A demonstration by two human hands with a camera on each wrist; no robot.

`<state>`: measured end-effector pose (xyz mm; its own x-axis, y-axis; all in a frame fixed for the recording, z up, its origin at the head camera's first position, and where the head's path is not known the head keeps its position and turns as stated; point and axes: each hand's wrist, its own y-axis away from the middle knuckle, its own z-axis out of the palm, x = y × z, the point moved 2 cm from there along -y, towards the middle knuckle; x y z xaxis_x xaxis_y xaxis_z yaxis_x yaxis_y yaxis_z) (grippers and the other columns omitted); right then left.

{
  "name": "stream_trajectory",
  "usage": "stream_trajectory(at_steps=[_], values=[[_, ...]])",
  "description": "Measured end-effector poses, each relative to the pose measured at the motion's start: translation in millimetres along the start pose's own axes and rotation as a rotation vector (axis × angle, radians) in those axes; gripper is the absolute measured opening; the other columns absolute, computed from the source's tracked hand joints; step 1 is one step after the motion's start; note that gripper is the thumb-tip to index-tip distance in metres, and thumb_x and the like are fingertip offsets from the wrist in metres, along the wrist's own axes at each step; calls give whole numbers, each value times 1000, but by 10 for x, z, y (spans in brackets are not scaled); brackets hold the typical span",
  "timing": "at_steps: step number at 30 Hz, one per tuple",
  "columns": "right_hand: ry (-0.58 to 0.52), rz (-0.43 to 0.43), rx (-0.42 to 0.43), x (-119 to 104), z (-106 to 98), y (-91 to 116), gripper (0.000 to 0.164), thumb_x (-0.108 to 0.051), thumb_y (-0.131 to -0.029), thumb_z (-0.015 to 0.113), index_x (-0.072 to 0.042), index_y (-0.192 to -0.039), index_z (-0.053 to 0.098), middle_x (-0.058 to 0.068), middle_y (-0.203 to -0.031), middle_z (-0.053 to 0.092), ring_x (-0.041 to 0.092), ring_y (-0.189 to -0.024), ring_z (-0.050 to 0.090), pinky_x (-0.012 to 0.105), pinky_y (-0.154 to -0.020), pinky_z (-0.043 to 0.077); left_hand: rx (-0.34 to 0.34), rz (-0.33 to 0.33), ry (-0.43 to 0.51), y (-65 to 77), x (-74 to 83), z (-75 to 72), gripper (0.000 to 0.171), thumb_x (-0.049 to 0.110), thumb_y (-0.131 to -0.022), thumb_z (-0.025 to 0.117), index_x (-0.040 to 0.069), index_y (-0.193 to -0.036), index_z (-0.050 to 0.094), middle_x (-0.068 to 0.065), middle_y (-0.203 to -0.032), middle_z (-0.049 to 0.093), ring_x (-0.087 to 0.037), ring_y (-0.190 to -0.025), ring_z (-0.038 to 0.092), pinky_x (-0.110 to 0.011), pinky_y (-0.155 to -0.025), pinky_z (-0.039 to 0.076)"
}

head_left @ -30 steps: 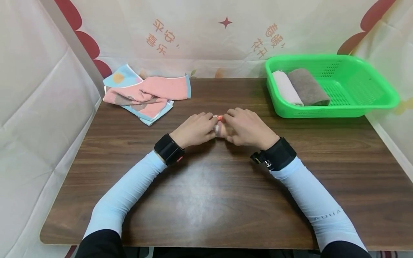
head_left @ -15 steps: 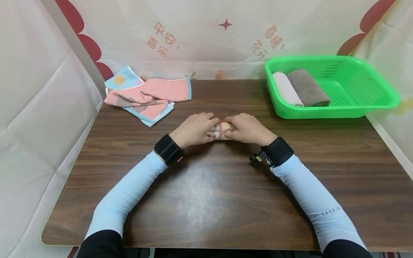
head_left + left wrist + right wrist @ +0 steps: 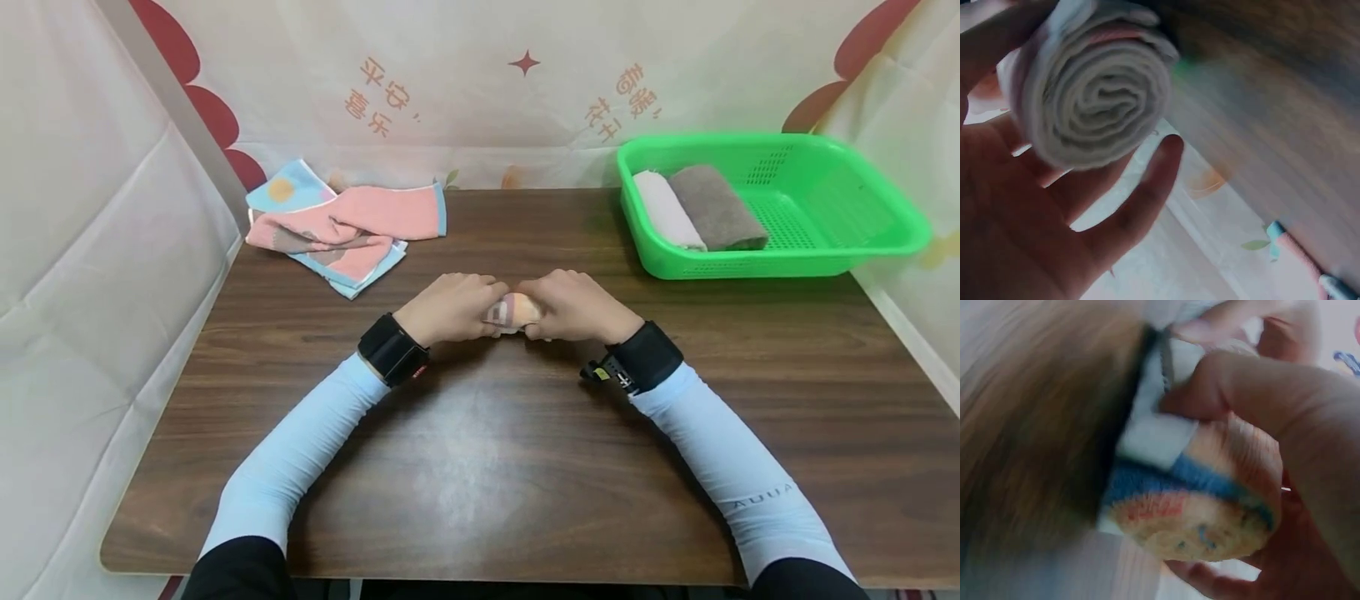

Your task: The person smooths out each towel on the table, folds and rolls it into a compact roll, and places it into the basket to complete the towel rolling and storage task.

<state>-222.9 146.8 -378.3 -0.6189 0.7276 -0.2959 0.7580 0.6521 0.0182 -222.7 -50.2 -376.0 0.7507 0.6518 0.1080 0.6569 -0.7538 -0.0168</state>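
A small rolled towel, pale with pink and beige patches, lies between both hands near the middle of the table. Its left end shows a tight white spiral in the left wrist view. The left hand holds that end with thumb and fingers around it. Gripping the other end is the right hand, its thumb pressed on the roll. In the right wrist view the towel's outer side shows blue, red and cream patches beside a white strip; that picture is blurred.
A green basket at the back right holds a white rolled towel and a grey rolled towel. Pink and blue towels lie loosely piled at the back left. Printed cloth hangs behind the wooden table.
The towel roll has turned in the hands; an orange-red patch at its far edge is gone from view and more of its side shows. The right hand's fingers have shifted along it.
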Motion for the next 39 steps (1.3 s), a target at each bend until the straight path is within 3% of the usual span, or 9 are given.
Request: stream_trajectory(at_steps=[7,11,14,17,20,22,25,31,39], values=[[-281,-21,-37,63,10,23,23,-19,-84,74,-13,-105,71,-2,-77,64,14,-64,53,28,-58,42,142,66,-134,45,36,2,36,16,-80,81,11,-111,64,-4,-98,72,-24,-84,70,-42,-70,55],[-387,31,-38,65,-22,60,26,-32,-89,77,-15,-109,73,-1,-84,69,17,-72,58,29,-64,46,221,74,-210,81,73,-47,39,25,-80,85,15,-110,62,-2,-101,72,-25,-90,71,-41,-72,51],[-565,97,-78,80,-61,83,42,-45,-97,69,-15,-126,69,3,-104,71,19,-88,62,31,-77,50,291,95,-256,111,110,-112,45,32,-82,85,17,-118,62,-1,-109,72,-25,-101,69,-42,-80,50],[-923,20,-230,94,-57,97,55,-47,-105,55,-8,-143,54,17,-125,67,31,-107,67,39,-92,56,412,131,-346,127,178,-178,40,31,-85,82,20,-120,63,1,-113,70,-24,-108,65,-45,-91,49],[-1261,-87,-441,81,-20,100,58,-39,-104,58,1,-144,45,30,-130,62,46,-114,67,53,-97,56,545,173,-449,127,253,-216,20,22,-94,68,22,-113,66,3,-111,70,-23,-110,63,-49,-101,47],[-1365,-133,-520,60,-3,91,58,-32,-101,64,5,-141,45,32,-128,63,49,-115,66,58,-98,55,620,189,-502,126,288,-231,14,17,-98,58,23,-107,67,4,-108,70,-23,-109,64,-52,-105,47],[-1294,-65,-437,49,-32,73,53,-27,-97,69,2,-137,48,19,-115,70,36,-103,71,45,-92,59,682,201,-533,122,285,-236,23,11,-101,47,22,-104,67,4,-105,71,-23,-109,65,-54,-106,47],[-1105,65,-346,46,-113,63,47,-27,-100,63,-2,-137,49,9,-102,69,16,-86,68,30,-79,58,632,174,-513,118,232,-210,26,8,-98,48,23,-109,65,3,-105,70,-24,-109,64,-55,-105,47],[-975,74,-256,-47,-187,31,45,-33,-101,61,-16,-142,54,8,-132,59,26,-120,55,44,-108,44,644,140,-494,131,178,-208,21,7,-93,56,21,-109,62,0,-105,68,-25,-110,64,-54,-104,47]])
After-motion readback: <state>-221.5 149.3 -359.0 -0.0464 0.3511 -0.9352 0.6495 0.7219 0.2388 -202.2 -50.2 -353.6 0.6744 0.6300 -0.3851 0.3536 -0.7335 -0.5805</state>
